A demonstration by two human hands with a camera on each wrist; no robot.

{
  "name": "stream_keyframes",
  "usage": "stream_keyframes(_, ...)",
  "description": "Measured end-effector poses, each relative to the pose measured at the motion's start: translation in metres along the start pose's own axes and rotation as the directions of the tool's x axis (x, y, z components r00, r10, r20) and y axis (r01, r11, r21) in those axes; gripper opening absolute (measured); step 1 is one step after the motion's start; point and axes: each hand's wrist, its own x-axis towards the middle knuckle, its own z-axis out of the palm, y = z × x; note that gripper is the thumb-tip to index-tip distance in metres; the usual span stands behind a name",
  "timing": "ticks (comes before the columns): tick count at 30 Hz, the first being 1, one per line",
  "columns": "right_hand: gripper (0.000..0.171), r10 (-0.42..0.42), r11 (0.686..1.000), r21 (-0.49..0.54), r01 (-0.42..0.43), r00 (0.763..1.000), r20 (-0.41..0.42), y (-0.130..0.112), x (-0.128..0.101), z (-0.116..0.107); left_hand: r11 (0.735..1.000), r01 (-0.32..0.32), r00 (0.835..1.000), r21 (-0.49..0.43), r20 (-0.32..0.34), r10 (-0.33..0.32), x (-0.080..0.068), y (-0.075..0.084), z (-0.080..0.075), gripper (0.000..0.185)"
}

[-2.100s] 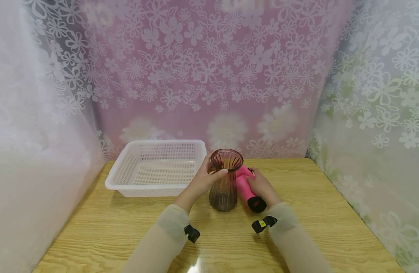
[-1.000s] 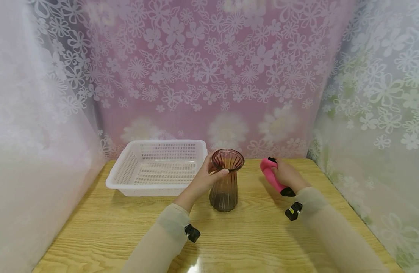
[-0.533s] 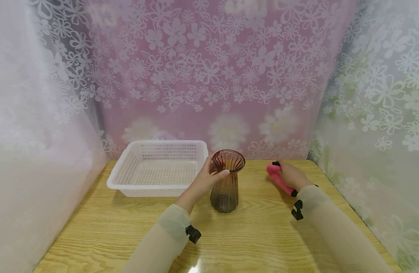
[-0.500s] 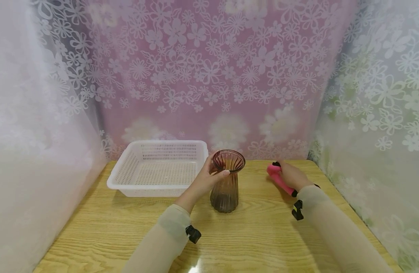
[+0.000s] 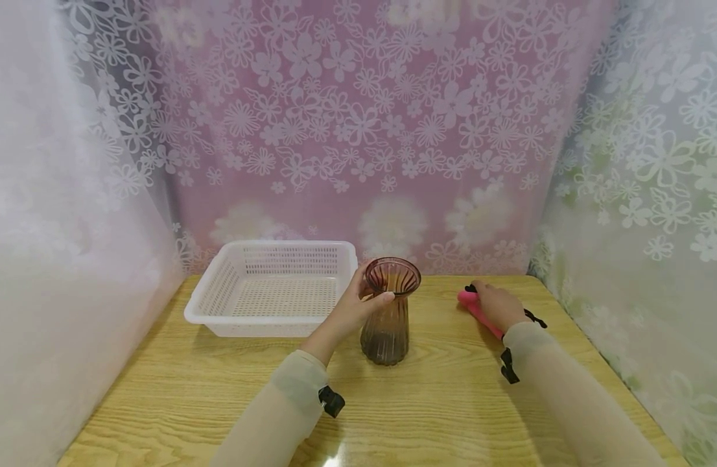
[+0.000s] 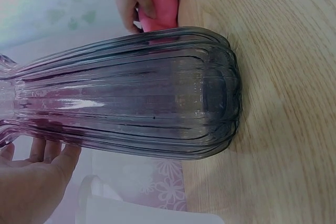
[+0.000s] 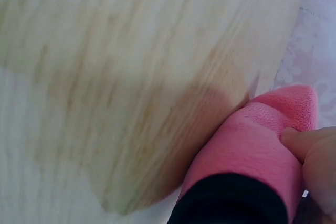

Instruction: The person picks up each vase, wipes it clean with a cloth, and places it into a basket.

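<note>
My left hand grips the neck of a ribbed glass vase, purple above and greyish below. The vase stands upright on the table, and its base shows in the left wrist view. To the right, my right hand holds a pink thing with a fuzzy surface and black ends. Its black end faces the right wrist camera, where my thumb presses on the pink side. The hand hides part of this thing, so its kind is unclear.
A white perforated plastic basket stands left of the vase on the wooden table. Floral curtains enclose the back and both sides. A black camera is strapped to the left wrist.
My right hand has carried the pink thing from beside the vase to the right and has since turned and lowered slightly there. The left hand keeps its hold on the vase.
</note>
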Motion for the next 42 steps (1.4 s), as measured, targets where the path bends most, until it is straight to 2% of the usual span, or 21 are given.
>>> stream_keyframes(9, 0.058, 0.039, 0.999, 0.0, -0.039, 0.999, 0.014, -0.008, -0.004, 0.008, 1.0, 0.0, 1.0, 0.01, -0.001, 0.0, -0.002, 0.002, 0.0, 0.085)
stream_keyframes(22, 0.058, 0.11, 0.992, 0.046, -0.114, 0.99, 0.087, -0.023, -0.009, 0.011, 1.0, -0.001, 1.0, 0.005, 0.007, 0.001, -0.003, 0.001, 0.002, 0.083)
stream_keyframes(35, 0.053, 0.077, 0.995, 0.066, -0.079, 0.997, 0.033, -0.024, -0.011, 0.012, 1.0, -0.011, 1.0, 0.003, 0.001, 0.011, -0.006, -0.001, 0.003, 0.089)
stream_keyframes(38, 0.053, 0.076, 0.994, 0.071, -0.079, 0.996, 0.043, -0.024, -0.011, 0.012, 0.999, -0.01, 1.0, 0.034, -0.012, 0.011, -0.004, -0.002, 0.004, 0.091)
stream_keyframes(42, 0.052, 0.081, 0.995, 0.06, -0.085, 0.995, 0.064, -0.023, -0.011, 0.013, 0.991, -0.017, 0.999, 0.136, -0.032, 0.022, -0.003, -0.006, 0.005, 0.085)
